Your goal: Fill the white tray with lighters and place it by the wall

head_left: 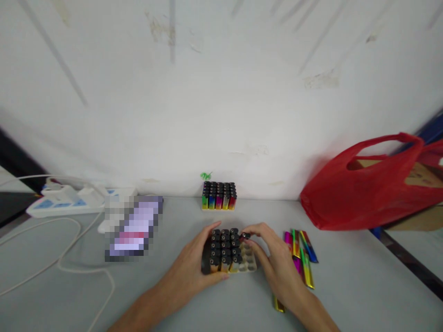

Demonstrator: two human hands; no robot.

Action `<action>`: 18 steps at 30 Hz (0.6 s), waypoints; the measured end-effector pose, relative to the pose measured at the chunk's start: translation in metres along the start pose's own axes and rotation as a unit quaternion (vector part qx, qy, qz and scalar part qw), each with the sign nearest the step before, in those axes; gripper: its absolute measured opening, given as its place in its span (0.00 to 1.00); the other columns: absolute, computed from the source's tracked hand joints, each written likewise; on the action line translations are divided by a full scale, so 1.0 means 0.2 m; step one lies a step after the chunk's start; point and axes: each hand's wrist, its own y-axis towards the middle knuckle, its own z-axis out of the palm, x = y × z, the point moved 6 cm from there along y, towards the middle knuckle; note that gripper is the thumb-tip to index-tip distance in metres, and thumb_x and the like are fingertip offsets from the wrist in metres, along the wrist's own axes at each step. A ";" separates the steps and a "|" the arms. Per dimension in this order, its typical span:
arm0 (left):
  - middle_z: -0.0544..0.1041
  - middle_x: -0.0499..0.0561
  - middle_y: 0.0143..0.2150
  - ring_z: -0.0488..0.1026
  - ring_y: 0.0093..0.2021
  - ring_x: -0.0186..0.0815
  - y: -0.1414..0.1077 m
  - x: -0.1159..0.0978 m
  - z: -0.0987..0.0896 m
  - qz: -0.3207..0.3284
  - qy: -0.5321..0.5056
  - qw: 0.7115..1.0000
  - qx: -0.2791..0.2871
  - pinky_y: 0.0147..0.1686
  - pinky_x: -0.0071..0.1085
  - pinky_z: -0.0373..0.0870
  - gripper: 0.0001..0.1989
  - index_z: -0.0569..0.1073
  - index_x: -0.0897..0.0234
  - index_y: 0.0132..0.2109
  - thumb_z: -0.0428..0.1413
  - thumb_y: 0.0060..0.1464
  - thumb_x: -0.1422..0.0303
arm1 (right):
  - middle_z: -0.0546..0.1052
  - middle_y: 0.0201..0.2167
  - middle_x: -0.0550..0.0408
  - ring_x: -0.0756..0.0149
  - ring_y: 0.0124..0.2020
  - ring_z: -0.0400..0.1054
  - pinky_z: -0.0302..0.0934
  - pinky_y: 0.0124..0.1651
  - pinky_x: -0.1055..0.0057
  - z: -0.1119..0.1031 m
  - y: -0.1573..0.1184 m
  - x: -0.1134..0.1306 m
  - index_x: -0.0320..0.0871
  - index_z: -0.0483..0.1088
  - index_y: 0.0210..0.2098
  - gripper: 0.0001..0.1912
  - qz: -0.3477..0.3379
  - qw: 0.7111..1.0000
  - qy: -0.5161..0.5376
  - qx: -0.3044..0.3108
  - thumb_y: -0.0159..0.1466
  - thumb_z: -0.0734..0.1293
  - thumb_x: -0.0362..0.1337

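A pale tray point(252, 264) with round-edged slots holds several upright lighters point(225, 252) with black tops. Its slots at the right side hold nothing. My left hand point(194, 258) wraps round the left side of the tray, fingers behind and thumb along the front edge. Between the thumb and fingers of my right hand point(273, 249) is a lighter point(245, 236), its black top showing over the back right of the tray. Loose shiny lighters point(305, 267) in several colours lie right of my right hand, and a yellow one point(278, 304) is partly under that wrist.
By the wall stands a full tray of coloured lighters point(219, 198), with a small green item point(206, 175) behind it. A blurred phone point(136, 228), white power strip point(65, 203) and cables are at the left. At the right is a red bag point(360, 193) with cardboard inside.
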 end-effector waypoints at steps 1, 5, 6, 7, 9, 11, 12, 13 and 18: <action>0.77 0.58 0.71 0.75 0.69 0.58 0.00 0.00 0.00 0.002 -0.001 1.000 0.000 0.72 0.55 0.68 0.51 0.61 0.53 0.76 0.76 0.51 0.69 | 0.82 0.50 0.53 0.54 0.53 0.76 0.65 0.60 0.58 0.00 0.00 0.00 0.52 0.76 0.55 0.10 0.002 1.000 0.007 0.008 0.79 0.65 0.36; 0.78 0.58 0.70 0.76 0.68 0.58 0.00 0.01 0.00 0.002 -0.001 1.000 -0.007 0.71 0.55 0.69 0.51 0.62 0.53 0.76 0.75 0.50 0.69 | 0.83 0.51 0.53 0.54 0.54 0.76 0.65 0.61 0.58 0.00 0.01 -0.02 0.53 0.77 0.57 0.12 0.020 1.000 0.016 0.011 0.80 0.63 0.36; 0.78 0.58 0.70 0.76 0.68 0.58 0.00 0.01 0.00 0.003 0.000 1.000 -0.009 0.71 0.55 0.69 0.51 0.62 0.53 0.76 0.75 0.50 0.69 | 0.82 0.52 0.53 0.54 0.55 0.76 0.65 0.61 0.58 0.00 0.00 -0.03 0.53 0.76 0.58 0.14 0.024 1.000 0.013 0.010 0.80 0.62 0.36; 0.77 0.58 0.70 0.76 0.68 0.58 0.00 0.02 0.00 0.006 0.001 1.000 -0.010 0.71 0.55 0.68 0.51 0.61 0.53 0.76 0.75 0.50 0.69 | 0.82 0.54 0.53 0.54 0.56 0.75 0.65 0.61 0.58 0.00 0.00 -0.03 0.54 0.76 0.59 0.15 0.027 1.000 0.008 0.008 0.80 0.61 0.36; 0.76 0.58 0.71 0.74 0.70 0.58 0.00 0.02 0.01 0.010 0.003 1.000 -0.008 0.72 0.55 0.67 0.51 0.61 0.52 0.76 0.75 0.50 0.69 | 0.81 0.57 0.53 0.54 0.58 0.74 0.65 0.62 0.58 0.01 -0.01 -0.04 0.54 0.74 0.63 0.17 0.031 0.999 -0.010 0.003 0.80 0.60 0.35; 0.76 0.57 0.72 0.73 0.71 0.58 0.00 0.03 0.01 0.009 0.002 1.000 -0.008 0.73 0.55 0.66 0.51 0.61 0.52 0.76 0.75 0.50 0.69 | 0.80 0.60 0.52 0.54 0.61 0.73 0.64 0.64 0.55 0.01 -0.02 -0.05 0.54 0.71 0.65 0.19 0.032 0.998 -0.044 -0.015 0.80 0.59 0.35; 0.75 0.58 0.72 0.73 0.71 0.58 0.00 0.02 0.01 0.008 0.001 1.000 -0.008 0.73 0.55 0.66 0.51 0.61 0.52 0.76 0.75 0.51 0.69 | 0.79 0.61 0.51 0.53 0.62 0.72 0.63 0.65 0.53 0.00 -0.02 -0.05 0.54 0.71 0.65 0.19 0.030 0.997 -0.071 -0.030 0.80 0.58 0.35; 0.76 0.58 0.72 0.73 0.71 0.58 0.00 0.02 0.01 0.006 0.000 1.000 -0.007 0.73 0.55 0.66 0.51 0.61 0.52 0.76 0.76 0.51 0.68 | 0.79 0.61 0.49 0.51 0.62 0.71 0.63 0.65 0.52 -0.01 -0.02 -0.06 0.52 0.71 0.65 0.19 0.030 0.993 -0.106 -0.049 0.80 0.57 0.35; 0.75 0.58 0.72 0.73 0.71 0.57 -0.01 0.02 0.01 -0.003 0.002 1.000 0.003 0.73 0.55 0.66 0.51 0.60 0.52 0.77 0.75 0.52 0.67 | 0.79 0.51 0.35 0.39 0.52 0.72 0.63 0.53 0.46 -0.13 -0.03 -0.11 0.42 0.74 0.58 0.16 0.085 0.903 -0.398 -0.140 0.77 0.60 0.37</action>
